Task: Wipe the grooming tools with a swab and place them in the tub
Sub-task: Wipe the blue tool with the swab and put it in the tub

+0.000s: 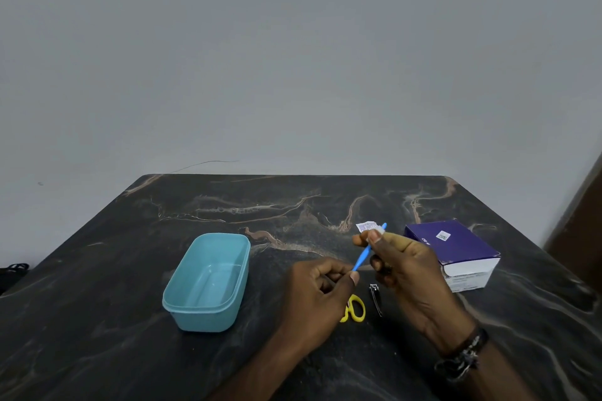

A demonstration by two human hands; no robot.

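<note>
Left hand [321, 286] pinches the lower end of a slim blue plastic stick [367, 251], held above the dark veined marble table [97, 319]. Right hand [404, 267] presses a small white swab [366, 226] round its upper part. Rounded-rectangular teal tub [208, 280] left, apart; yellow scissor loops [355, 309], metal nail clipper [376, 298] below the hands.

Dark marble-look table [130, 352] with tan and pale veins, far corners rounded; plain grey wall [293, 42] behind it, thin dark hairline mark [208, 163] on the wall just above the table's far edge. Purple-topped box [456, 247] with white sides near the table's right edge, small white sticker on its lid; brown vertical surface [580, 221] at far right; dark object [13, 268] at far left, too cropped to identify.
</note>
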